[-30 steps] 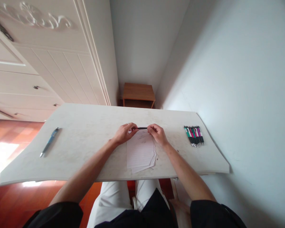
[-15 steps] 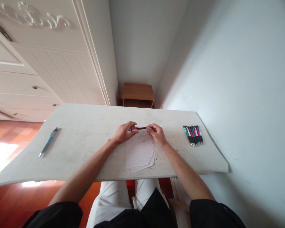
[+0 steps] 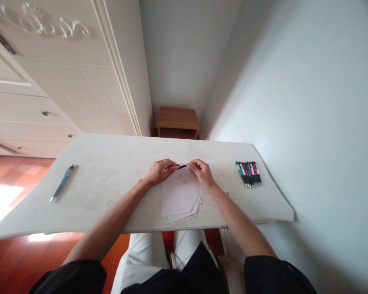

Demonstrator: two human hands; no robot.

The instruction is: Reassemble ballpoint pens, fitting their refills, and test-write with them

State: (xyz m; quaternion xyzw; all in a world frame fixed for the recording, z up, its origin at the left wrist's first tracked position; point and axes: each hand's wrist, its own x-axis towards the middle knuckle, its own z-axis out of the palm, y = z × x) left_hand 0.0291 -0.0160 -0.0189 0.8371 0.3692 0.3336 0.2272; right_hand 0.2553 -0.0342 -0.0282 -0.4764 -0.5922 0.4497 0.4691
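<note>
Above the top of some lined paper sheets [image 3: 180, 200], my left hand [image 3: 160, 171] is closed around a pen [image 3: 182, 166]. The pen's black grip sticks out toward the right, with a bit of red beside my fingers; the rest of the barrel is hidden in the hand. My right hand [image 3: 202, 171] pinches at the pen's tip end, where a small light bit shows at the fingertips. Whether that bit is joined to the black grip I cannot tell. Dark scribbles mark the paper's upper part.
On the white table [image 3: 116, 163], a row of several colored pens [image 3: 248, 174] lies at the right. One larger blue pen [image 3: 62, 183] lies far left. A wall [image 3: 319, 122] borders the right side; a white cabinet [image 3: 70, 81] and a small wooden stand [image 3: 178, 118] are beyond the table.
My left fingers have closed further over the pen and moved slightly right. The pen now slants a little, its right end higher, and less of it shows. My right hand stays nearly in place.
</note>
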